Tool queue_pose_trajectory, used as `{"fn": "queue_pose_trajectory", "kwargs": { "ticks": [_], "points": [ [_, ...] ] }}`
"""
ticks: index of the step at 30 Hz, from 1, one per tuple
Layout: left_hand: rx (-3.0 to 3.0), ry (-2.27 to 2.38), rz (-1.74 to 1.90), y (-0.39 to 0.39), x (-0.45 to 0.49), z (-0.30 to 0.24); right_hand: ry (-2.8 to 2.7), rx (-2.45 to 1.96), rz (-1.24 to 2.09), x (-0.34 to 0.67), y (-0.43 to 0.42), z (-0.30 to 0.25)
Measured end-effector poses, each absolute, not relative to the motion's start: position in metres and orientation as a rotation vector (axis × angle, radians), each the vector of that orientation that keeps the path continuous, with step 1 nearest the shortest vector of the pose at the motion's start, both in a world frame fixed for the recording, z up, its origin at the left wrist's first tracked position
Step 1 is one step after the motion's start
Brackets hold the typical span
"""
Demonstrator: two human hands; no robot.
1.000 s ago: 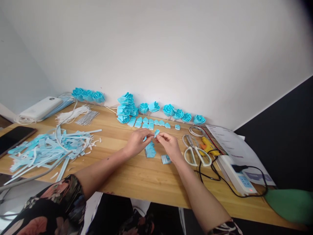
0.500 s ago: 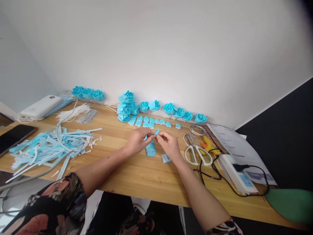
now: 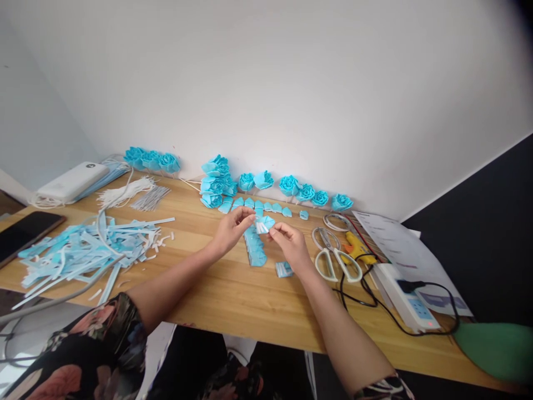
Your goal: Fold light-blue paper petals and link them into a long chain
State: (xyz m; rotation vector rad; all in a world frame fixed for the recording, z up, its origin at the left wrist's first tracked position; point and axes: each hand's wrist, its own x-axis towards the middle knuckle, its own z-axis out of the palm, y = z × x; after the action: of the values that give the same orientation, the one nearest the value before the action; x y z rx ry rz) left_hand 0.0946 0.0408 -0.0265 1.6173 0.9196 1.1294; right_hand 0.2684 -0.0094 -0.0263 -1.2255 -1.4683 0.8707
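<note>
A folded light-blue fabric petal (image 3: 265,223) with white pleats along its lower edge is held up over the middle of the wooden table. My right hand (image 3: 290,244) pinches its lower right corner between thumb and finger. At the petal's upper left, my left hand (image 3: 234,229) is closed, thumb against fingertips at its edge. Beneath my hands lies an overlapping row of similar blue petals (image 3: 255,250). A small stack of pleated blue pieces (image 3: 283,270) rests by my right wrist. Several folded petals (image 3: 275,208) line up farther back.
Finished blue fabric flowers (image 3: 216,183) stand along the wall. Scissors (image 3: 336,258), a yellow glue gun (image 3: 357,248) and a power strip (image 3: 410,303) with black cable lie right. Blue and white scraps (image 3: 91,250), a phone (image 3: 29,233) and a white power bank (image 3: 70,180) are left.
My hands have moved slightly apart. The petal, earlier pinched narrow between my fingertips, now shows its wider face and white pleats. More of the petal row beneath is visible.
</note>
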Motion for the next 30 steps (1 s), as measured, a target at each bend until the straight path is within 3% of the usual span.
{"fn": "queue_pose_trajectory", "kwargs": {
  "ticks": [6,13,20,30],
  "points": [
    [1.469,0.792,0.848,0.0421,0.0953,-0.0254,-1.485,-1.195,0.972,0.2692,-0.009,-0.0284],
    [1.459,0.752,0.901,0.0372,0.0979,-0.0261,-1.484,-1.193,1.021,0.2686,-0.009,-0.0291],
    [1.491,0.766,0.883,0.037,0.0999,-0.0288,-1.57,-1.319,0.813,0.2676,-0.0059,-0.0343],
    [1.472,0.79,0.88,0.044,0.0963,-0.0334,-1.427,-1.218,1.053,0.2722,-0.0052,-0.0298]
  ]
}}
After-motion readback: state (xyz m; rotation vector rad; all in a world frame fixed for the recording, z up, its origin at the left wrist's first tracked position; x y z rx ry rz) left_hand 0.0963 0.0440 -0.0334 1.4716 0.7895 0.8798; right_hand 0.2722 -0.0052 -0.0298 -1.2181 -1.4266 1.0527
